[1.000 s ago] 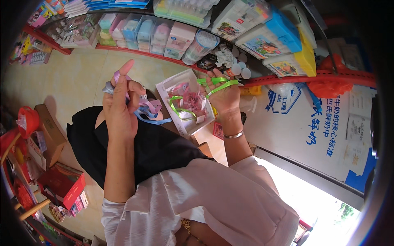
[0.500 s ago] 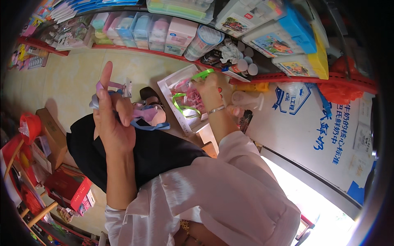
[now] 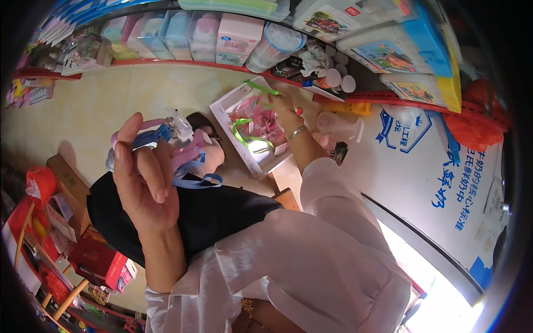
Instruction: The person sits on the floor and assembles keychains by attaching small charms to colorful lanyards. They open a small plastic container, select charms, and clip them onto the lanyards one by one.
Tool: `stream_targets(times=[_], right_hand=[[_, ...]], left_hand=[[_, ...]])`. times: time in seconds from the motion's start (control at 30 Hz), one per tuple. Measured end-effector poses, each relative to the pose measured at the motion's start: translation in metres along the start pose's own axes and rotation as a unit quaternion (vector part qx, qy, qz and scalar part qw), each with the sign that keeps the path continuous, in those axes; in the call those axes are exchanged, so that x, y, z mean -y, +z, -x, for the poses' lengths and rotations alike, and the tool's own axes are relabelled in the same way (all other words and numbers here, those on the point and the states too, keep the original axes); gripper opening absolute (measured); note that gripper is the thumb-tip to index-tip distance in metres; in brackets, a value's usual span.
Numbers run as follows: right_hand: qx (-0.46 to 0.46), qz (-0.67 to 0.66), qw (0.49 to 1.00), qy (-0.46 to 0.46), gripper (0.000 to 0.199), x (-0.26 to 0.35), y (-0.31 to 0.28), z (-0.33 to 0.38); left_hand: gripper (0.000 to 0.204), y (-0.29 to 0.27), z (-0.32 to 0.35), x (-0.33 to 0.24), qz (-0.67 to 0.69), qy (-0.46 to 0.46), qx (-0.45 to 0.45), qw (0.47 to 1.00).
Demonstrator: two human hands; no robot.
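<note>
My left hand is raised on the left with its fingers partly curled. Purple and blue ribbon straps hang from it, looped round the index finger, and a small clear plastic piece shows among them. At the far right end of a white open box, my right hand pinches a green ribbon strap; its fingertips are partly hidden. Inside the box lie pink straps and another green loop. Under my left hand's straps are my foot and a dark sandal.
A red-edged shelf with boxed goods and clear tubs runs along the far side. To the right stand a white printed carton and a red plastic bag. Cardboard and a red box lie at the left.
My left hand has come lower and nearer, its straps now spread more to the right. My right hand has shifted slightly farther away, and the green strap it holds stretches out to the left.
</note>
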State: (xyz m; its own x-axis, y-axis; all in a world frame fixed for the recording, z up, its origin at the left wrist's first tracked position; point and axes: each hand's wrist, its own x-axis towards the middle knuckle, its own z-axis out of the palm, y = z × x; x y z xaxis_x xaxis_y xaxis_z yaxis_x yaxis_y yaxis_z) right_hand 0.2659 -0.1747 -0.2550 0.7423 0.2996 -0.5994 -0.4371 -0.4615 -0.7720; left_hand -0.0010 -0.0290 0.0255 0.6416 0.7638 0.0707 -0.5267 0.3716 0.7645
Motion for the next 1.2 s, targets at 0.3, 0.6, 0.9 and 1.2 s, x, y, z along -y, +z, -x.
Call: stream_targets(times=[0.3,0.6,0.9,1.2], right_hand=[[-0.029,-0.001,0.974,-0.226,0.02,-0.015,-0.025,0.037],[0.117,0.101,0.963,-0.222,0.019,0.03,0.003,0.009],[0.076,0.449,0.88,-0.135,0.02,-0.119,-0.081,-0.027],[0.034,-0.004,0.999,0.012,0.021,-0.096,-0.106,0.065]], left_hand=[[0.043,0.015,-0.008,-0.001,0.105,-0.025,-0.008,0.994],[0.041,0.003,-0.008,-0.003,0.134,-0.059,0.072,0.987],[0.037,0.001,-0.011,-0.005,0.154,-0.1,0.068,0.981],[0.034,0.001,-0.005,-0.003,0.141,-0.094,0.034,0.985]])
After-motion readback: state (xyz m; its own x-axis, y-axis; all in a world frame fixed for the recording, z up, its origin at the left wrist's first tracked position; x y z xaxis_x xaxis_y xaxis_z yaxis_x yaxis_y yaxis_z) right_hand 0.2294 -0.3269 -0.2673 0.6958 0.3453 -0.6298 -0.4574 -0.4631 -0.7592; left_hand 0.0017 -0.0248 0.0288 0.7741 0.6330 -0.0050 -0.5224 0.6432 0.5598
